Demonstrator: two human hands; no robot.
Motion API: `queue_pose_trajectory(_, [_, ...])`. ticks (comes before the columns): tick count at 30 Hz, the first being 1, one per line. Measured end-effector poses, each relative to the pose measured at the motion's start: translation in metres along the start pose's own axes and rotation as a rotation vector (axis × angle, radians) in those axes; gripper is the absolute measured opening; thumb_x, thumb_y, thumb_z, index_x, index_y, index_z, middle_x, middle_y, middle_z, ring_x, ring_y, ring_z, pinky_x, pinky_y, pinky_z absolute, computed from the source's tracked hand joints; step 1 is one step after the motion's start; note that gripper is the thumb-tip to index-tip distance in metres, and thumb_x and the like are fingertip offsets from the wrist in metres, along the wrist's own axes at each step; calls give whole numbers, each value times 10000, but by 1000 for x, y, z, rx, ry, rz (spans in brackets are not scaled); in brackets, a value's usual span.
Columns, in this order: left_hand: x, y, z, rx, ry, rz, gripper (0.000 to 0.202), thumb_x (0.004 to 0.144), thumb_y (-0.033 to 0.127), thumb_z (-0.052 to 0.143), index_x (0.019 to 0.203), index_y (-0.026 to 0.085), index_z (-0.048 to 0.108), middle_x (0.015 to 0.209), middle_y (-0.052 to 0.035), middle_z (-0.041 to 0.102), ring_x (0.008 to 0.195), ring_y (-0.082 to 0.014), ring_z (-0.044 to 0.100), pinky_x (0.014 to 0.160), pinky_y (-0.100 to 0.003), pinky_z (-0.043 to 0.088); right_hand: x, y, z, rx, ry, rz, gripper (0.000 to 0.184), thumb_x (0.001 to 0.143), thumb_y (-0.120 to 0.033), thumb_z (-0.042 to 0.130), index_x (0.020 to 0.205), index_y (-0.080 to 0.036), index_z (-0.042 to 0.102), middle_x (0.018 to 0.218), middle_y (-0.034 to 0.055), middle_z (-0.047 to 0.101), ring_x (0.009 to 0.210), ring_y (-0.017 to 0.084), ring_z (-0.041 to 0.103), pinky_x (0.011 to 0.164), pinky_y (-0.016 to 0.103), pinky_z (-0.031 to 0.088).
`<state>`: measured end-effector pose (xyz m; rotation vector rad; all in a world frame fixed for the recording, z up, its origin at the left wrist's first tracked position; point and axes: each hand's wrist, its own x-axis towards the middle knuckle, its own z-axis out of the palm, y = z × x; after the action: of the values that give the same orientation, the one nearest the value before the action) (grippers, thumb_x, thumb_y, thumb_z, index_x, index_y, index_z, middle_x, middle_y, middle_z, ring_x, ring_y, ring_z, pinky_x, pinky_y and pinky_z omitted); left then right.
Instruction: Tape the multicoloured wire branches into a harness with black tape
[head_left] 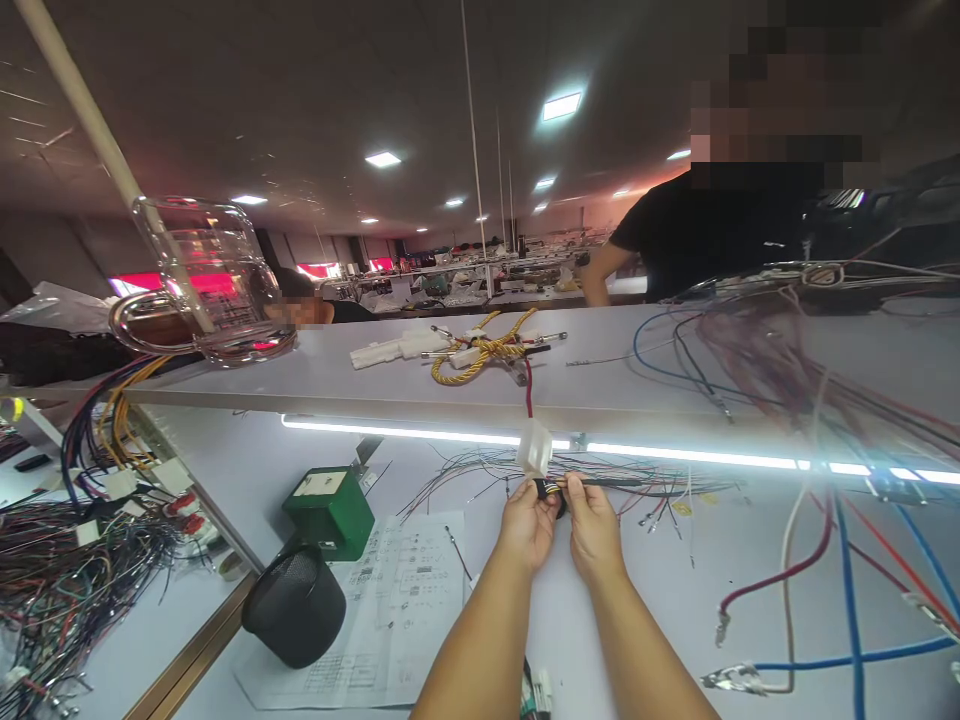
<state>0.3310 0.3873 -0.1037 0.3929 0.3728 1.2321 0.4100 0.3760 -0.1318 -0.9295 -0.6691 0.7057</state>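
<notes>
Above the bench my left hand (526, 525) is closed round a small black connector (547, 489) with light thin wires at it. My right hand (595, 528), just beside it, has thumb and forefinger pinched on a thin wire (562, 484) that runs toward the connector. A translucent white plastic housing (534, 448) hangs on a red wire (529, 388) directly above my fingers. Behind both hands lies a spread of loose, thin wires (480, 468). Green and white connectors (537, 690) show between my forearms, partly hidden.
A black mesh cup (294, 605), a green box (328, 512) and a printed drawing (405, 620) are at left. The shelf (322, 385) carries a glass mug (217, 285) and yellow cord (480, 355). Wires (855, 600) dangle at right. A person (712, 240) stands behind.
</notes>
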Motion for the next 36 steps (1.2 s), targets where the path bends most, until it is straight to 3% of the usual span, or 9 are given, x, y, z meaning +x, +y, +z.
queue_pose_trajectory(5, [-1, 0, 0, -1, 11, -3, 47, 799, 98, 650, 805, 109, 604, 799, -74, 624, 606, -92, 534, 656, -216, 483, -1, -3, 2, 135, -3, 83, 358, 764, -491, 719, 948, -195, 635, 904, 37, 682, 876, 197, 632, 880, 370, 497])
queue_pose_trajectory(11, [-9, 7, -1, 15, 4, -26, 69, 809, 160, 665, 829, 110, 623, 680, -19, 564, 533, -83, 479, 718, -283, 506, 0, -12, -7, 317, 4, 165, 331, 698, -488, 775, 827, -223, 624, 828, -14, 655, 831, 155, 640, 811, 303, 552])
queue_pose_trajectory(14, [-17, 16, 0, 30, 1, -44, 149, 796, 183, 693, 900, 92, 637, 661, -7, 545, 512, -76, 456, 718, -301, 506, -2, -22, -9, 338, -35, 227, 360, 637, -472, 820, 810, -221, 629, 786, -18, 655, 776, 148, 644, 725, 279, 576])
queue_pose_trajectory(18, [-38, 35, 5, 32, 14, -1, 215, 821, 227, 687, 993, 113, 626, 628, 24, 509, 509, -70, 441, 738, -301, 500, -19, -47, 3, 316, -107, 273, 397, 600, -442, 852, 830, -227, 610, 765, -16, 664, 741, 155, 648, 658, 269, 574])
queue_pose_trajectory(25, [-126, 81, 10, 54, 119, 110, 256, 885, 347, 614, 1014, 125, 613, 639, 31, 499, 462, -53, 392, 645, -250, 485, -74, -105, 40, 197, -359, 320, 389, 665, -415, 823, 836, -240, 521, 825, -15, 668, 877, 168, 648, 736, 277, 540])
queue_pose_trajectory(30, [-194, 109, 2, 45, 231, 164, 269, 942, 351, 514, 806, 129, 584, 643, 20, 513, 481, -53, 425, 726, -257, 507, -85, -123, 80, 10, -564, 406, 245, 792, -325, 739, 809, -153, 565, 794, 16, 647, 759, 177, 647, 639, 305, 538])
queue_pose_trajectory(33, [-231, 124, -4, 44, 284, 206, 253, 941, 327, 520, 777, 137, 558, 700, 16, 563, 472, -39, 427, 816, -292, 509, -108, -136, 99, -54, -550, 303, 161, 871, -280, 660, 866, -143, 575, 787, -10, 625, 729, 150, 627, 724, 338, 529])
queue_pose_trajectory(36, [-263, 131, -11, 116, 299, 252, 299, 907, 430, 555, 822, 144, 564, 597, 49, 525, 409, -37, 381, 745, -282, 514, -164, -153, 99, -51, -523, 121, 190, 843, -316, 685, 901, -199, 548, 860, 0, 652, 917, 187, 621, 946, 397, 439])
